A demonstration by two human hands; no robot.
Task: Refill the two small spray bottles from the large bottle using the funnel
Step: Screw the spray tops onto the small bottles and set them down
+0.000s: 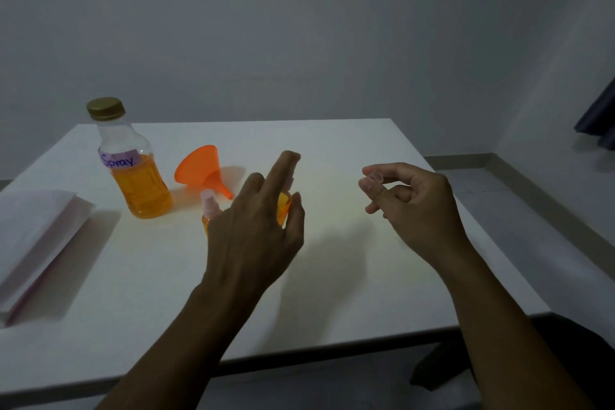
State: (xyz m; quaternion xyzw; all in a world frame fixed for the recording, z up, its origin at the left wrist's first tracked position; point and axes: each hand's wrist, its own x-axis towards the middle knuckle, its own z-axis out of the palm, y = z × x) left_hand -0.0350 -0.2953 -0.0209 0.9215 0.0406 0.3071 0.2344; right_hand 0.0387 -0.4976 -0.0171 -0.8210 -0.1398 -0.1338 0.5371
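Dim room, grey wall, white table (332, 276). The left hand (253, 230) is wrapped around a small spray bottle (283, 208), forefinger raised over its top; the right hand (412, 200) pinches a small clear cap (374, 178), well apart from the bottle. Judged step: uncapping before filling. Recommend parking the cap on the table, then unscrewing the sprayer while the bottle stays upright. A second spray bottle (209, 210) stands just beside the left hand, sprayer on, contents orange. The large bottle (133, 170), labelled "Spray", lid on, is roughly half full of orange liquid. The funnel (201, 170) lies on its side, empty. Folded paper (36, 243) lies at left.
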